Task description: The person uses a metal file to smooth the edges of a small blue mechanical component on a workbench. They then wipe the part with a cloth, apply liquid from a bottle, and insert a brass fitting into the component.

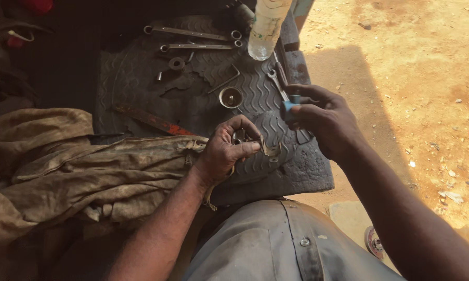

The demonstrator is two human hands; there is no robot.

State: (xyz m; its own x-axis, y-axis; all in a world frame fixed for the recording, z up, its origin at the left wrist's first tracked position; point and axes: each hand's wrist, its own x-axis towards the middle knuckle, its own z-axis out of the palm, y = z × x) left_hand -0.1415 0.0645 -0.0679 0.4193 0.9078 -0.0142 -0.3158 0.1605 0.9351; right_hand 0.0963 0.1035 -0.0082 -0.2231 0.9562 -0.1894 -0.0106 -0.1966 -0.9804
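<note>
1. Left hand (225, 151): fingers curled in, thumb pressed toward the forefinger, closed on a small metal part (239, 137) with a ring-like end. A thin bent metal piece (270, 150) projects from the fingertips toward the right. Whether the two are one piece cannot be told.
2. Right hand (323, 120): fingers drawn together around a small blue object (290, 110), pinched between thumb and fingertips. Only its blue top and side show; its kind cannot be told.
3. The two hands are near each other but apart, both held above the front edge of a dark rubber mat (307, 174) with a wavy tread.
4. On the mat, beyond the hands: a small round metal cup (231, 97), just past the left hand's fingers.
5. Further back: two long ring spanners (198, 47) lying roughly parallel, a thick metal ring (176, 63) beside them, and a bent rod (225, 80).
6. A small open-ended spanner (276, 83) lies along the mat's right edge, running toward the right hand.
7. A clear plastic bottle (265, 26) stands at the back of the mat.
8. A rusty flat bar with red paint (151, 119) lies on the mat's left part.
9. A soiled tan cloth (63, 166) is bunched to the left, touching the left wrist.
10. Grey trousers (265, 244) fill the lower middle; sandy ground (401, 78) lies to the right.
</note>
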